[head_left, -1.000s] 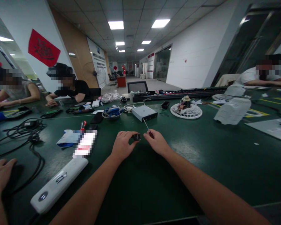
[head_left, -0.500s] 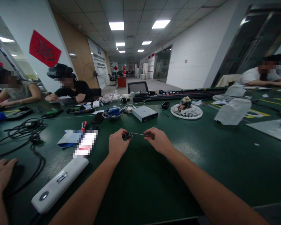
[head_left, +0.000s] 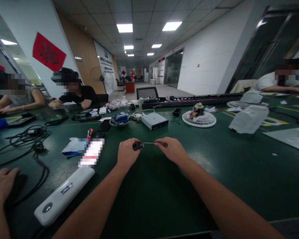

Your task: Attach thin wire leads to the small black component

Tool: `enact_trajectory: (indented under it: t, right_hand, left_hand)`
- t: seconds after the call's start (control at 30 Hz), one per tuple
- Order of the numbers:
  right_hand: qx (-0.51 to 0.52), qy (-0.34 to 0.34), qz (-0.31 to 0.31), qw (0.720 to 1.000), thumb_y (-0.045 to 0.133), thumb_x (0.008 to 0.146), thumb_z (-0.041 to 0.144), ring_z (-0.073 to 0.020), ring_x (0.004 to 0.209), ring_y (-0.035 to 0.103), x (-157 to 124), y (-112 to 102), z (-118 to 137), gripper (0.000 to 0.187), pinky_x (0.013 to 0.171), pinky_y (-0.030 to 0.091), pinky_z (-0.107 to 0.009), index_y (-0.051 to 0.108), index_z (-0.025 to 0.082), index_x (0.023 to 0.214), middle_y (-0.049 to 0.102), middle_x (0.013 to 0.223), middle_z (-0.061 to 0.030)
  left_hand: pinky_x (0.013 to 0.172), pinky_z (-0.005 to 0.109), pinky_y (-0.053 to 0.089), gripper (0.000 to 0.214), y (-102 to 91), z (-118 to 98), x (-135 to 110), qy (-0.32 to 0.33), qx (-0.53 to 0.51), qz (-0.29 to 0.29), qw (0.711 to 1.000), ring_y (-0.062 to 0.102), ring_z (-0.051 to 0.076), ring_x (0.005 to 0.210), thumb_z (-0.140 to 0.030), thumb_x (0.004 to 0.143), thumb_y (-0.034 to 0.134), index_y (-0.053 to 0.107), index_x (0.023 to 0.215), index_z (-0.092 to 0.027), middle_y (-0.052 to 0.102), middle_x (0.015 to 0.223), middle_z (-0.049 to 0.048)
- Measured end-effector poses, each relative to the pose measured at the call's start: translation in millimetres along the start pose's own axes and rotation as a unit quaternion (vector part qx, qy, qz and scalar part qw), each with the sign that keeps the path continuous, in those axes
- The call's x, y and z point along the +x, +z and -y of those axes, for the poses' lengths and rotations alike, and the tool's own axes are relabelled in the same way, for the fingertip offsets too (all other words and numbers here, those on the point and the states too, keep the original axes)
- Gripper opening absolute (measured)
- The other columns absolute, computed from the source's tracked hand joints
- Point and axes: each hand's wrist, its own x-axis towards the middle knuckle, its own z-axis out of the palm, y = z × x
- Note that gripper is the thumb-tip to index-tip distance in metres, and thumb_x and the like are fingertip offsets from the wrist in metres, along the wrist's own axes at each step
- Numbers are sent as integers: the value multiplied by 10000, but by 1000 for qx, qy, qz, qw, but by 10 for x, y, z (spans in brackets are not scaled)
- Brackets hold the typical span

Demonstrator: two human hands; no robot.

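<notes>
My left hand pinches a small black part with a shiny rim; its exact kind is too small to make out. Opposite it, my right hand has its fingers closed on a slim tool with a thin metal shaft. The shaft runs level from my right fingertips to the black part, and its tip meets the part's right side. Both hands are over the dark green table. Beyond them lies a grey optical disc drive.
A white power strip, a phone, a blue-white cloth and a red-handled screwdriver lie left. Another person's hand rests at the left edge. A bowl and white fan grille stand farther back.
Both hands have shifted slightly right and down in view. The shaft between them now looks straighter and shorter; the holds are the same.
</notes>
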Motion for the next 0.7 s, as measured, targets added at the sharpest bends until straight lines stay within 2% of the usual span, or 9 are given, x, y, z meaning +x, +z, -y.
enact_trajectory:
  t: [0.2,0.3,0.43,0.57,0.7]
  right_hand:
    - [58,-24,17,998,486,909,331,-181,752,603,4,-21,19,274,678,416,-299,733,212,929,700,850,-41]
    - [77,-3,-4,997,496,898,344,-178,740,598,14,0,0,272,670,418,-298,723,200,941,694,843,-48]
    - [46,28,-25,998,506,887,373,-189,748,597,8,23,-2,280,665,414,-308,720,203,946,696,862,-62]
    - [73,22,-3,997,505,877,360,-169,641,571,-4,18,46,270,604,385,-292,720,201,843,678,720,-32]
    - [122,48,0,991,483,884,396,-159,588,554,6,40,43,309,550,365,-275,719,196,887,665,692,-15]
  left_hand:
    - [847,375,478,234,-7,2,-3,10,-5,5,1000,646,199,895,-226,740,710,656,968,-227,708,950,9]
    - [866,390,463,239,-19,-14,-1,23,-1,7,1000,643,209,912,-219,731,719,661,963,-223,709,956,18]
    - [874,400,450,213,-20,-39,-10,29,7,20,999,640,211,910,-236,748,705,672,958,-231,705,943,13]
    - [877,409,450,219,-16,-45,-15,35,5,24,999,636,214,914,-247,756,701,673,973,-231,704,952,21]
    - [878,417,449,238,-19,-44,-8,39,1,5,999,635,220,913,-243,749,711,668,983,-234,705,968,27]
